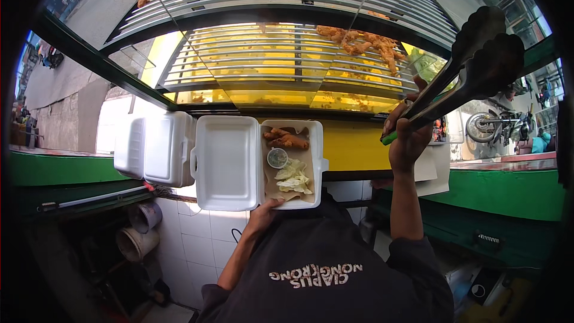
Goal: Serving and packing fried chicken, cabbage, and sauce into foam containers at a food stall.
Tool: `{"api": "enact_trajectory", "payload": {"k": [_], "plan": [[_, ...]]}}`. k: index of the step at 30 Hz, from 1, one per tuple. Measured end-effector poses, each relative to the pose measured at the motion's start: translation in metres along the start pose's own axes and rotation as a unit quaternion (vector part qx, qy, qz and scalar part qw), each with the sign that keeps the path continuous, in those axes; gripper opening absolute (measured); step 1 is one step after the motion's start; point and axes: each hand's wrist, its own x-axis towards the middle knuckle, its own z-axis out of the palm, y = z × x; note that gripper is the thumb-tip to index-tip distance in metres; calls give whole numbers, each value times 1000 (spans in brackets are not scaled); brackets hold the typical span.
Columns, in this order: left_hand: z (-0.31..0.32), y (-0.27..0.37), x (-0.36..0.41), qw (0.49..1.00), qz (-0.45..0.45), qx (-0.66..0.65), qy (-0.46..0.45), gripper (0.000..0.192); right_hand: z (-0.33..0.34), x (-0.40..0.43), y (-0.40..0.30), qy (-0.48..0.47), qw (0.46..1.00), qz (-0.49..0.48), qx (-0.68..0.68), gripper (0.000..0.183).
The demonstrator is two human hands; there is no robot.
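Observation:
My left hand (pixel 262 216) grips the near edge of an opened white foam takeaway box (pixel 317 166), its lid (pixel 227 163) folded out to the left. Brown paper lines the box. On it lie fried chicken pieces (pixel 287 138), a small lidded clear cup (pixel 277 158) with green contents, and pale cabbage or lettuce leaves (pixel 293 176). Raised at the right, my right hand (pixel 409 137) is closed around tongs (pixel 441 94) with dark scalloped tips and a green end. The tips point up and away, apart, with nothing visible between them.
Ahead stands a glass display case with metal racks (pixel 242 60) carrying more fried chicken (pixel 363 42). Green leaves (pixel 426 65) show in its right corner. Stacked closed foam boxes (pixel 154 148) sit at the left. Paper sheets (pixel 432 168) hang at the right, beside the yellow counter (pixel 354 143).

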Motion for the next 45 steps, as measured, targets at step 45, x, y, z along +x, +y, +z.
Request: {"api": "enact_trajectory", "payload": {"k": [45], "plan": [[39,-13,-11,990,32,-39,130,25,-78,10,133,-281,776,39,-564,42]]}}
